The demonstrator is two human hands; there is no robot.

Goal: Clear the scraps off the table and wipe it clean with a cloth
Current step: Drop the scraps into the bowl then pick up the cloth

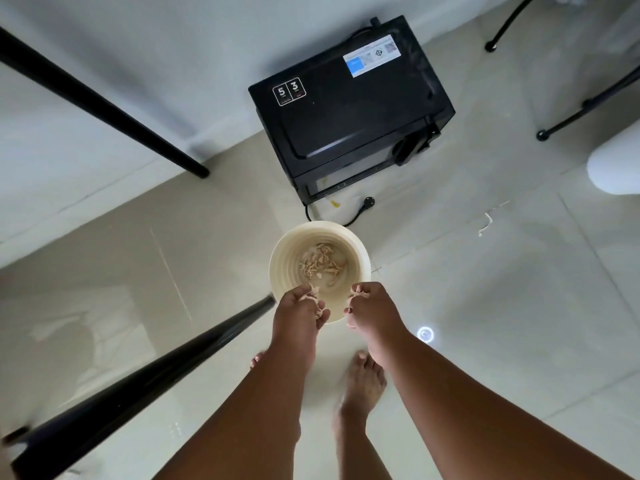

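Note:
A cream round bin (pixel 284 258) stands on the tiled floor below me, with pale tan scraps (pixel 320 261) lying in its bottom. My left hand (pixel 298 311) is curled over the bin's near rim and holds a clump of the same scraps. Beside it, my right hand (pixel 372 308) is also curled over the rim, with scraps showing between its fingers. Neither the table top nor a cloth is in view.
A black microwave (pixel 349 109) sits on the floor just beyond the bin, its plug (pixel 369 202) lying loose. Black table legs (pixel 138 375) slant at the left; chair legs (pixel 585 109) stand at the right. My bare feet (pixel 363 379) are under my arms.

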